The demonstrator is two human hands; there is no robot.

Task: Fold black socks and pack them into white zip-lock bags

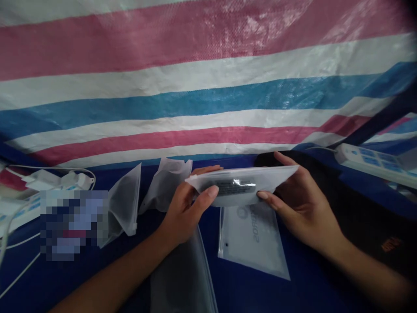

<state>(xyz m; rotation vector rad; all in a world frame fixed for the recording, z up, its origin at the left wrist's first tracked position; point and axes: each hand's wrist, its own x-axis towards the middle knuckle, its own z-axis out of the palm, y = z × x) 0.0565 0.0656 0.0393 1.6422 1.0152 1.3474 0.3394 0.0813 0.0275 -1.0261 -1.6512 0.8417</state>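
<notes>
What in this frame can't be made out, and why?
All in the head view:
- Print on the frosted white zip pouch in both hands: too small, glare.
- Some fingers of the left hand and right hand: behind that pouch.
- Top of the flat, printed frosted pouch: behind the held one.
- Orange mark on black fabric: blurred.
- Left-side patch: pixelated.

1. The scene is viewed from the wearer's head, with the camera aimed forward and down.
2. The left hand (187, 206) and right hand (304, 211) are seen from above the forearms, which are cut off by the lower frame edge.
3. The frosted pouch (228, 200) between them is viewed at close range, near the centre.
4. The upper half is filled by the striped sheet (195, 102), faced beyond the blue surface (312, 282).
</notes>
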